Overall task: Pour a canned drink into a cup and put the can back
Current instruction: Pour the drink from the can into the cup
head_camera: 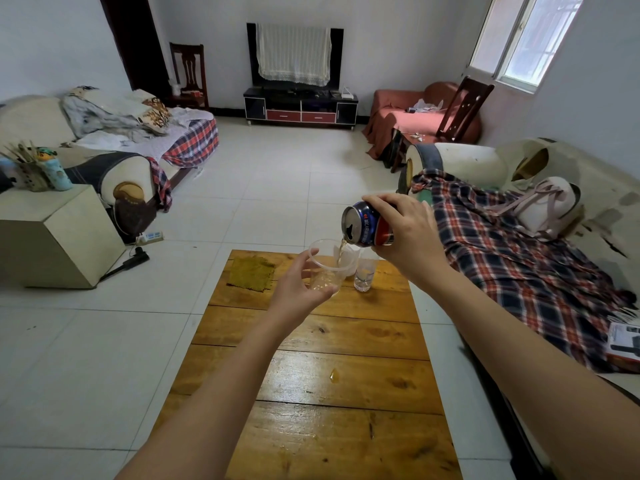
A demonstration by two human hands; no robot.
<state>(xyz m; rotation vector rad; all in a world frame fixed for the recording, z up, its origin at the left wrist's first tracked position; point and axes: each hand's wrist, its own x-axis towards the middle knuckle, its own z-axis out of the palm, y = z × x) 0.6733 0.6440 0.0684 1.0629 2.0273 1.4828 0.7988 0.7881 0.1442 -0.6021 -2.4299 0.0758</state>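
Observation:
My right hand (407,233) grips a blue and red drink can (363,224), tipped on its side with the opening facing left. A thin amber stream runs from it into a clear plastic cup (327,268). My left hand (298,289) holds that cup from the left side, lifted a little above the far end of the wooden table (311,358). A little amber liquid lies in the cup's bottom.
A second clear cup (365,273) stands on the table just right of the held one. A yellow-green cloth (252,273) lies at the far left corner. A small amber drop (334,375) sits mid-table. A plaid-covered sofa (519,258) flanks the right side.

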